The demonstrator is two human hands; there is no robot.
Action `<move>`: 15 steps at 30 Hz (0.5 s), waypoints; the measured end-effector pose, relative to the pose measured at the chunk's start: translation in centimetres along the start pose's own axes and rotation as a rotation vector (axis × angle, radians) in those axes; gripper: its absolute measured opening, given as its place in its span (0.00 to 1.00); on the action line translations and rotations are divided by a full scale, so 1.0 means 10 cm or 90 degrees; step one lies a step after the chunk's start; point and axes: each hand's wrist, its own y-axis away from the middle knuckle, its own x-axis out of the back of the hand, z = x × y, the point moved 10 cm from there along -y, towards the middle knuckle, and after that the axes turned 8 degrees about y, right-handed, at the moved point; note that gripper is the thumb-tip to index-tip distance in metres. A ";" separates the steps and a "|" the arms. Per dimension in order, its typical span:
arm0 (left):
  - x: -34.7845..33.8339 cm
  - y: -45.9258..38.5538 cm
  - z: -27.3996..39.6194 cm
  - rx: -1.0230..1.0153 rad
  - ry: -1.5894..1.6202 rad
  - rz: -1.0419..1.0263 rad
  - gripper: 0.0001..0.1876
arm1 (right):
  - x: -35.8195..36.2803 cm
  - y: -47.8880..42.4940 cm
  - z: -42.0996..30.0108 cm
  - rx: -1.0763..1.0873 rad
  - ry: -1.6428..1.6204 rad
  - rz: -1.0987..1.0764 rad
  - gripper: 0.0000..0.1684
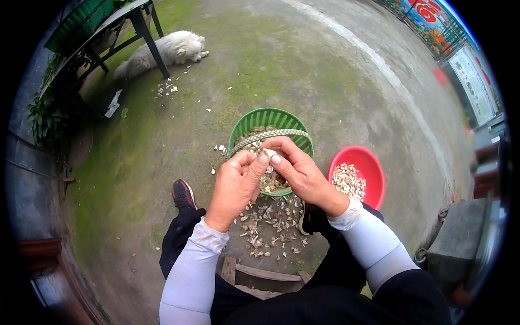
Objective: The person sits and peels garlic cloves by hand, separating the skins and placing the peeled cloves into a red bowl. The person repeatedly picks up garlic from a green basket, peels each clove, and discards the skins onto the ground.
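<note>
Both of my hands meet above a green basket (268, 118) with a woven handle. A small pale garlic clove (268, 152) is pinched between the thumbs and fingertips of my left hand (239, 183) and my right hand (302, 172). Garlic pieces and dry skins lie inside the basket, partly hidden by my hands. To the right, a red plastic basin (375, 178) holds a heap of garlic cloves (348, 180). Loose garlic skins (276, 221) are scattered on the ground between my feet.
A white dog (178, 46) lies by a dark-legged table (148, 38) at the upper left, where a green crate (81, 26) stands. Part of a wooden stool (268, 273) shows beneath me. A concrete block (459, 235) is at the right, leafy plants (48, 109) at the left.
</note>
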 end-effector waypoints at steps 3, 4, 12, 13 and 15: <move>0.00 -0.01 0.05 -0.082 -0.078 0.020 0.20 | -0.01 0.02 -0.01 0.026 0.040 0.009 0.16; 0.02 -0.01 0.04 -0.077 -0.117 0.026 0.21 | -0.01 0.02 0.00 0.026 0.040 0.009 0.16; -0.18 0.21 0.37 -0.341 -0.470 0.182 0.18 | -0.01 0.13 0.18 -0.069 -0.097 0.174 0.24; -0.21 0.22 0.39 -0.352 -0.486 0.175 0.18 | -0.01 0.13 0.19 -0.068 -0.098 0.168 0.23; -0.22 0.17 0.30 -0.283 -0.430 0.135 0.20 | 0.03 0.12 0.21 -0.064 -0.099 0.160 0.20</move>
